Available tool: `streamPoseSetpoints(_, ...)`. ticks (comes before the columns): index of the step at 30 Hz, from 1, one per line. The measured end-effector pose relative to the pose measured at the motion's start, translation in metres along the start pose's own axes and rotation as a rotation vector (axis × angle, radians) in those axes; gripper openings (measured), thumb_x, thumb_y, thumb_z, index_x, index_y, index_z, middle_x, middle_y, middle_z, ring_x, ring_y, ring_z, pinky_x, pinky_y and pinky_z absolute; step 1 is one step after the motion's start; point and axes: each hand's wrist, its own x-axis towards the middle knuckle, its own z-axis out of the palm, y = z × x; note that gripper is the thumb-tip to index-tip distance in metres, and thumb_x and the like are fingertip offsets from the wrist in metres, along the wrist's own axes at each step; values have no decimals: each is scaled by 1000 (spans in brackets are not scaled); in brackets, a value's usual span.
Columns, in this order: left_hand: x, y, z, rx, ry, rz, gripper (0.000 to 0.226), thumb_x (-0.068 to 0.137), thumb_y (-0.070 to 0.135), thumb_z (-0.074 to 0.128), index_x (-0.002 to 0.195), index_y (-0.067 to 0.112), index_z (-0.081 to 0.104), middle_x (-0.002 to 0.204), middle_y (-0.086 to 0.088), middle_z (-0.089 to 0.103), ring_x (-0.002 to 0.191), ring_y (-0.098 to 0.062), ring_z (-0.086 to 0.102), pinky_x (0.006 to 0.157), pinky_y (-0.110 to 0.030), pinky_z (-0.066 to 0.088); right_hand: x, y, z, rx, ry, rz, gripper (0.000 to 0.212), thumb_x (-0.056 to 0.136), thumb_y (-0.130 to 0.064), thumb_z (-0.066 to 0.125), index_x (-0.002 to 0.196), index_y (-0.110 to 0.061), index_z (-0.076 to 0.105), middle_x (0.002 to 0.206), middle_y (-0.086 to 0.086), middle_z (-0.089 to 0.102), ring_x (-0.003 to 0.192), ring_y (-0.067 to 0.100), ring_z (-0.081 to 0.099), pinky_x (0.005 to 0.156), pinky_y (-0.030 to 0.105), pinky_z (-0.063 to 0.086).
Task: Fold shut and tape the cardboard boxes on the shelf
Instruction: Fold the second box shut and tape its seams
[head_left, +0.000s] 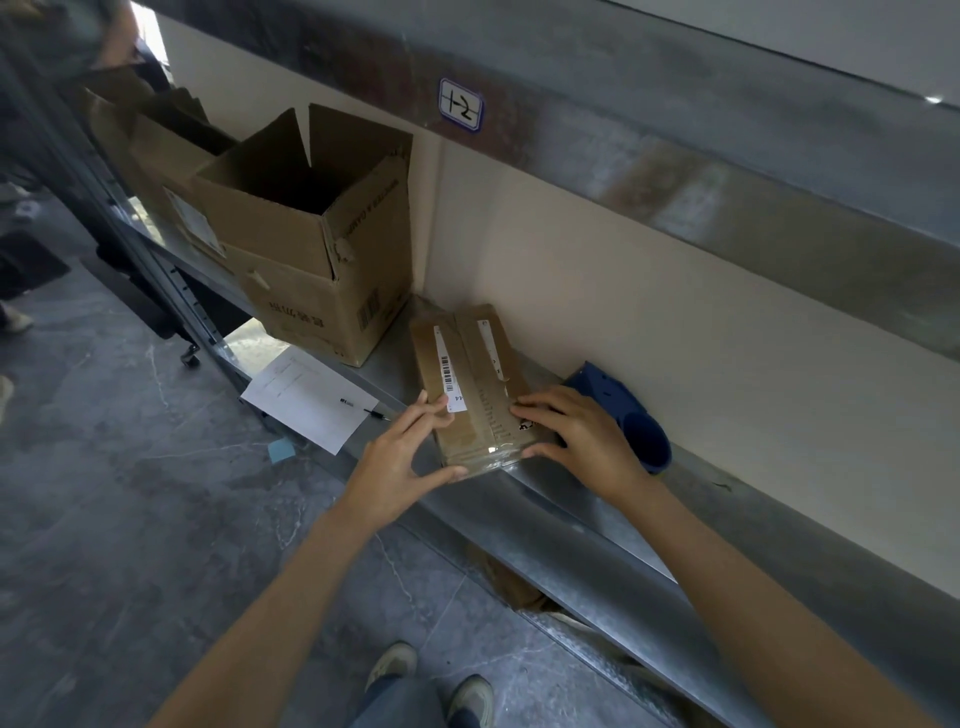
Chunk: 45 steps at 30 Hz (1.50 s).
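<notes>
Left hand (410, 452) and right hand (576, 431) press flat, grasping nothing, on the small brown cardboard box (470, 374), apparently folded and taped, on the grey metal shelf (550, 501), while the tall brown cardboard carton (311, 244) beside it stands open.

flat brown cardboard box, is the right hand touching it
Touching: head view shows the right hand resting on top of the flat brown cardboard box.

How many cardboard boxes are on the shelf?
3: a small flat box under the left hand and right hand, a large open box beside it, a second open box beyond. More may hide farther left.
</notes>
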Motion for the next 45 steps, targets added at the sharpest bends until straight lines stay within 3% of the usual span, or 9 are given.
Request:
streamPoseSetpoints(5,-2,4,2,-12,24,10,63,79,62,61,129,24,56,147,27,35,146,6,18,100,-57,49,-1,4,7,17,71,-5,51,73,-22,82,122,-15,68,124,1,66,114,25,58,92,45,50)
streamPoseSetpoints(10,-3,17,9,-52,127,-24,56,80,55,70,122,19,58,143,16,46,145,-12,33,105,-58,45,-2,-2,7,44,48,66,51,84,-48,69,127,-20,65,127,-7,61,119,11,52,99,38,48)
streamPoseSetpoints(19,0,29,23,-25,287,-107,32,75,4,75,106,2,67,133,-8,62,136,-27,48,106,-59,44,5,-17,20,144,165,185,28,84,-17,74,109,-7,72,102,2,66,97,20,59,79,39,55)
streamPoseSetpoints(24,-2,29,17,-65,241,-98,31,80,2,73,111,5,67,137,-7,60,138,-27,46,107,-60,42,5,-8,14,228,147,152,22,91,-10,66,113,-12,71,105,0,66,100,14,61,89,34,52)
streamPoseSetpoints(28,-3,29,15,-96,214,-106,35,82,4,73,116,7,66,140,-6,58,141,-24,42,111,-59,38,2,1,7,279,37,163,29,96,-17,58,125,-21,64,115,-6,63,108,4,56,94,23,46)
streamPoseSetpoints(31,-2,29,16,-110,213,-123,34,83,3,71,116,8,65,141,-6,57,142,-23,40,112,-58,37,-1,3,7,272,6,139,37,95,-7,56,129,-21,60,114,-11,59,105,1,55,90,16,44)
streamPoseSetpoints(36,-3,29,14,-123,206,-125,36,83,-3,68,117,10,64,142,-5,55,143,-22,38,114,-56,36,0,1,8,286,32,161,37,96,2,51,126,-18,61,115,-9,59,105,5,56,89,21,47)
streamPoseSetpoints(40,-5,22,6,-174,109,-111,43,84,2,69,125,15,62,146,4,50,145,-12,32,116,-47,36,-3,2,1,284,-66,159,44,96,-7,52,134,-28,53,117,-26,51,109,-2,52,90,13,41)
streamPoseSetpoints(45,-3,16,3,-173,91,-88,46,81,3,69,125,14,63,145,7,50,145,-9,33,118,-50,32,-3,9,-5,236,-142,143,68,85,10,48,141,-30,45,137,-11,51,119,4,52,98,22,45)
